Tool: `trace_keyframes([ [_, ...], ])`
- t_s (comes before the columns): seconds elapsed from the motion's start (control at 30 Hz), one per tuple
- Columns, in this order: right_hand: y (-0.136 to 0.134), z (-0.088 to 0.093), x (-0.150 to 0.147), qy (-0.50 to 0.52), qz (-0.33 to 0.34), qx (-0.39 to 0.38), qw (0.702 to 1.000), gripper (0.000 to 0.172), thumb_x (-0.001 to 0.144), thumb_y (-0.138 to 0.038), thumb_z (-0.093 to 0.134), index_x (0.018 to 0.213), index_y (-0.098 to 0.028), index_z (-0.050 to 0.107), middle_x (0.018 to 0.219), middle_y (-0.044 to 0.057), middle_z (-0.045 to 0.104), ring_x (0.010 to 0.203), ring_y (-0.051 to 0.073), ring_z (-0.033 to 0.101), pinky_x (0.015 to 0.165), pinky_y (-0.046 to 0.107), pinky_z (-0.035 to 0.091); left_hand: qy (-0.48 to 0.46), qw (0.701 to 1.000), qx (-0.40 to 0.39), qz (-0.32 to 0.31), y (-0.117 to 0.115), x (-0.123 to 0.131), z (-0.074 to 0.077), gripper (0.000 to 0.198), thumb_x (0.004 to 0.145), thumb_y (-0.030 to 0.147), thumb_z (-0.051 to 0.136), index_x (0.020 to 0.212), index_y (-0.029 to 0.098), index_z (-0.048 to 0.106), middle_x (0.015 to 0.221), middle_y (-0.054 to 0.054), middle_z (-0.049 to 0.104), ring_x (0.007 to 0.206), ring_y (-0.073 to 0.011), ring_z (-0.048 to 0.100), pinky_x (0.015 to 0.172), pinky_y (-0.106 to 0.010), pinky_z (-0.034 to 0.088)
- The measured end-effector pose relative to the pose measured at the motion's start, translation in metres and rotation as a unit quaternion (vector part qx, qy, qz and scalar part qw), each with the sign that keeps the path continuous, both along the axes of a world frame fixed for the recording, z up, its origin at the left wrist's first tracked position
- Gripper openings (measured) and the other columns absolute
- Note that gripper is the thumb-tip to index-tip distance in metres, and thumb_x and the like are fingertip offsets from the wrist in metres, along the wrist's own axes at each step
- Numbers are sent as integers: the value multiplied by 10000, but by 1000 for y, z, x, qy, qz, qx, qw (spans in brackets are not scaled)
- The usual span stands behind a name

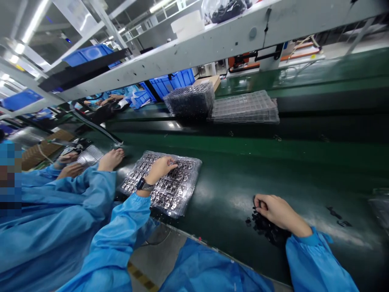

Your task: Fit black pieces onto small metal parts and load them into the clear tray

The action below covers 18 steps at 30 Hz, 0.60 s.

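Note:
My left hand (160,169), with a dark watch on its wrist, is over a clear plastic tray (191,184) filled with rows of small metal-and-black parts (165,198). Its thumb and fingers are pinched together near the upper rows; whatever they hold is too small to make out. Over to the right, my right hand (278,211) reaches into a loose pile of small black parts (267,229) on the green work surface (225,174). Its thumb and forefinger are closed at the pile's far edge, with a small black part at the fingertips. The palm hides some of the pile.
Close on my left sits a co-worker in blue, one hand (112,159) beside the tray. Stacked clear trays (246,107) and a taller tray stack (190,99) stand behind. A metal shelf beam (212,46) crosses above. Several stray black pieces (334,212) lie at right.

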State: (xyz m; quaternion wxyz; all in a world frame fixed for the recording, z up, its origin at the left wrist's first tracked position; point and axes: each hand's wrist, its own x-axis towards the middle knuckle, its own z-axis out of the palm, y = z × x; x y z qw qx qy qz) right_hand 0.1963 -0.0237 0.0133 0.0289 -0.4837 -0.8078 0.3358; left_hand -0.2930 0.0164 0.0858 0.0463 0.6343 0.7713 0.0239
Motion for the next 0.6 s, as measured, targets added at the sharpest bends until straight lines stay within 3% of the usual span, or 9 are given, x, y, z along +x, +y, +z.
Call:
trace_keyframes([
  [0.2, 0, 3, -1, 68, -13, -16, 997, 83, 821, -153, 605, 798, -234, 607, 632, -34, 621, 606, 153, 565, 585, 258, 313, -21, 999, 17, -32, 8, -6, 7, 308, 890, 428, 685, 1072, 185, 731, 986, -101, 747, 951, -284, 693, 857, -330, 500],
  [0.3, 1, 7, -3, 153, -49, -36, 986, 54, 803, -194, 604, 752, -211, 609, 635, -14, 635, 597, 147, 578, 590, 248, 382, -29, 996, 40, -78, 30, 12, 16, 329, 900, 447, 661, 1075, 177, 731, 983, -96, 737, 932, -270, 685, 851, -326, 498],
  [0.47, -1, 4, -7, 263, -98, -69, 957, 88, 771, -250, 647, 713, -185, 635, 680, 37, 700, 605, 155, 619, 595, 248, 465, -68, 976, 22, -205, 102, 87, 26, 324, 898, 471, 661, 1051, 200, 750, 961, -77, 749, 893, -248, 682, 834, -309, 488],
  [0.6, -3, -3, -12, 281, -102, -41, 954, 42, 743, -185, 654, 703, -184, 640, 706, 35, 722, 591, 141, 616, 589, 240, 468, -106, 983, -40, -141, 177, 150, 17, 250, 840, 407, 742, 983, 203, 771, 976, -92, 777, 952, -258, 709, 871, -301, 495],
])
